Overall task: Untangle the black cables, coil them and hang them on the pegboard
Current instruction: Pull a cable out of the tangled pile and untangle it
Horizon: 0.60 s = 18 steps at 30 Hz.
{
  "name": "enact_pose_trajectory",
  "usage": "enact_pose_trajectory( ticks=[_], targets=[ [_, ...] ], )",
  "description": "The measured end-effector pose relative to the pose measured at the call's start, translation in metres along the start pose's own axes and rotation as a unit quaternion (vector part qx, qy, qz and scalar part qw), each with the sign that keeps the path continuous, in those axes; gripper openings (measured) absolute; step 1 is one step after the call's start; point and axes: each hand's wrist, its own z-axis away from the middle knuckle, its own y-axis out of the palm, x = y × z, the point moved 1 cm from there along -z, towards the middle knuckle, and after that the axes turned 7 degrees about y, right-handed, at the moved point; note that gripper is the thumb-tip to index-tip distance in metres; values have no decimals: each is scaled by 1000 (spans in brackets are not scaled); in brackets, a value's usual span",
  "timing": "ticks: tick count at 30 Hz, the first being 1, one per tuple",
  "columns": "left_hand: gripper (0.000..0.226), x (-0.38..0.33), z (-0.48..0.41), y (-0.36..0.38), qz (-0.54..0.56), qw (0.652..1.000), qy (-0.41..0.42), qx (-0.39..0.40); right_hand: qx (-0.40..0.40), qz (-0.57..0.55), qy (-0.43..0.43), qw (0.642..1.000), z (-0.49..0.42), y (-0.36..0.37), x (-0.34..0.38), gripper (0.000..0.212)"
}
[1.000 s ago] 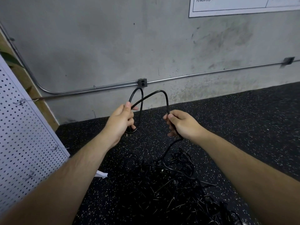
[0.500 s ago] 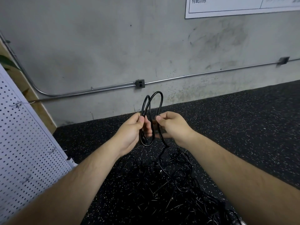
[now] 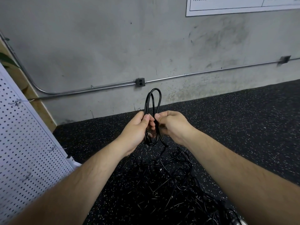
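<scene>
A black cable coil [image 3: 153, 98] of a few narrow loops stands upright between my hands at the centre of the view. My left hand [image 3: 134, 132] grips the loops, thumb on top. My right hand [image 3: 173, 125] pinches the same cable right beside it, and from there the cable trails down to a tangled pile of black cables [image 3: 172, 184] on the floor below. The white pegboard [image 3: 24, 143] leans at the left, with small wire hooks on it.
A grey concrete wall stands close ahead, with a metal conduit and an outlet box [image 3: 140, 82] low on it. Black speckled rubber flooring [image 3: 235, 120] spreads to the right. A wooden post [image 3: 40, 104] stands behind the pegboard.
My hands have come together. The wide arch of cable between them has closed into a narrow upright loop laid against the loops in my left hand.
</scene>
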Motion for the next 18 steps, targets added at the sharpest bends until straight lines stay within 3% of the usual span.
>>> enact_pose_trajectory(
  ticks=[11, 18],
  targets=[
    [23, 4, -5, -13, -81, 996, 5, -44, -60, 97, -29, 993, 2, -2, 0, 11],
    [20, 5, -4, -12, -112, 994, 4, -14, -59, 112, -46, 991, 4, -1, 0, 12]
  ],
)
